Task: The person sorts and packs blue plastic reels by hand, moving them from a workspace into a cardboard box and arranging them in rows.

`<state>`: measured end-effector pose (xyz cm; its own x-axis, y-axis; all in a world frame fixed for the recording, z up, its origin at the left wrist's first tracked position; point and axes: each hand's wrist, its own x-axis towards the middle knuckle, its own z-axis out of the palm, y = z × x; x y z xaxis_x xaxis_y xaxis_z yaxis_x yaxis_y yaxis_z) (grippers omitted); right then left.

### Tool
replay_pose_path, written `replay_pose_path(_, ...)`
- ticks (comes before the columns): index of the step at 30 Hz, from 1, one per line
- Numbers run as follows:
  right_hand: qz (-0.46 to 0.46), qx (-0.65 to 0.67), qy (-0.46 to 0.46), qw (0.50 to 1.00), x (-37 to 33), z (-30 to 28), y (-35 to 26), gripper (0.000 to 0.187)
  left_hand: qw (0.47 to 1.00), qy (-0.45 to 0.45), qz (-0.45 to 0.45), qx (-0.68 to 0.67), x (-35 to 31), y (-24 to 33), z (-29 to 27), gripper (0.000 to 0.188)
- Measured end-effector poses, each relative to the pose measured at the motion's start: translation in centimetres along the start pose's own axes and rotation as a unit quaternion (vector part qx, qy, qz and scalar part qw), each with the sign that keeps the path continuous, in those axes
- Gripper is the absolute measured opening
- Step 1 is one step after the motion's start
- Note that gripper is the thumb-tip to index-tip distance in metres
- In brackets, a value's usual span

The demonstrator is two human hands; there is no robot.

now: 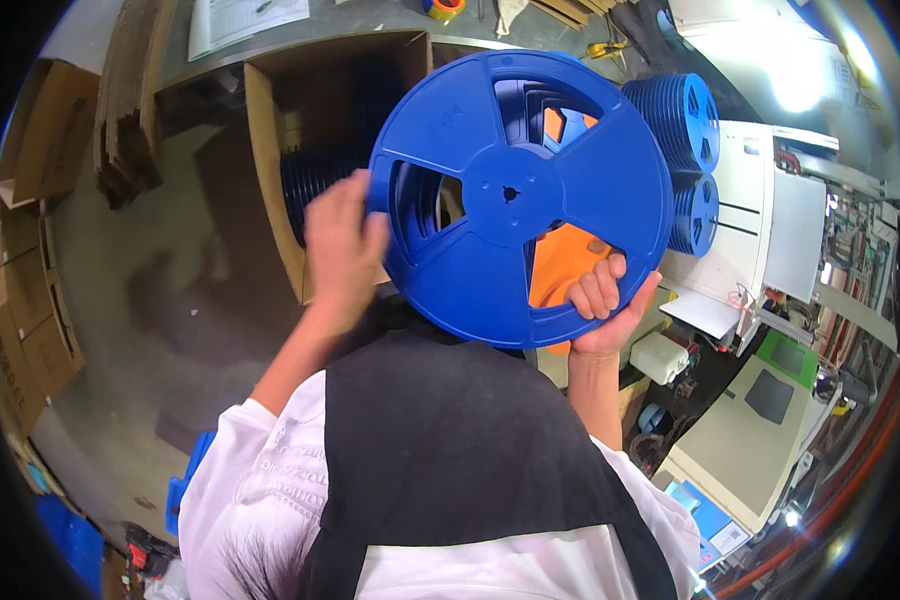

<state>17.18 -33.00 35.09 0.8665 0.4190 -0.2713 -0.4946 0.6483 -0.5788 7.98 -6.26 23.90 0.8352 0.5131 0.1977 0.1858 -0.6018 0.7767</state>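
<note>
A large blue plastic reel (435, 120) with wide cut-out windows faces me, and the edges of more blue reels show through its openings. My right hand (605, 300) is closed on its lower right rim, the fingers curled through a window. Beside the left rim, my left hand (340, 245) is slightly blurred, its thumb apart from its fingers; nothing shows in it. Whether it touches the rim is hard to tell. Behind that hand, an open cardboard box (262, 150) has dark ribbed edges of reels (305, 180) inside. Something orange (560, 262) shows through the lower window.
Two stacks of blue reels (705, 125) stand at the right by a white machine (745, 165). Flattened cardboard (125, 110) leans at the far left, with cartons (30, 320) below. Orange tape (443, 8) and papers (240, 22) lie on the far bench.
</note>
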Motion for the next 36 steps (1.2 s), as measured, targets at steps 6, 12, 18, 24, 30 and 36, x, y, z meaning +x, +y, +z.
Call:
replay_pose_path(6, 0.105, -0.313, -0.039, 0.943, -0.1, 6.1, 4.2, 0.077, 0.879, -0.174, -0.217, -0.386, -0.5, 5.7, 4.1, 0.072)
replay_pose_path(12, 0.043, -0.346, 0.121, 0.929, 0.0, 3.1, 3.1, 0.044, 0.68, -0.113, -0.292, -0.663, -0.4, -1.2, 0.9, 0.058)
replay_pose_path(18, -0.009, -0.379, 0.199, 0.903, 1.4, 1.9, 1.0, 0.041, 0.378, -0.123, -0.265, -0.879, -1.7, -4.5, -1.8, 0.07)
replay_pose_path(24, 0.052, -0.652, 0.21, 0.727, 1.5, -0.2, -0.3, 0.028, 0.355, -0.119, -0.245, -0.894, -2.8, -4.9, -1.5, 0.074)
replay_pose_path(30, 0.048, -0.58, 0.3, 0.756, 0.5, -3.7, -0.2, 0.021, 0.375, -0.107, -0.306, -0.868, -2.4, -3.7, -2.0, 0.07)
replay_pose_path(36, 0.123, -0.556, 0.283, 0.772, 0.1, -4.2, 0.3, 0.024, 0.351, -0.112, -0.316, -0.874, -2.1, -4.7, -1.0, 0.069)
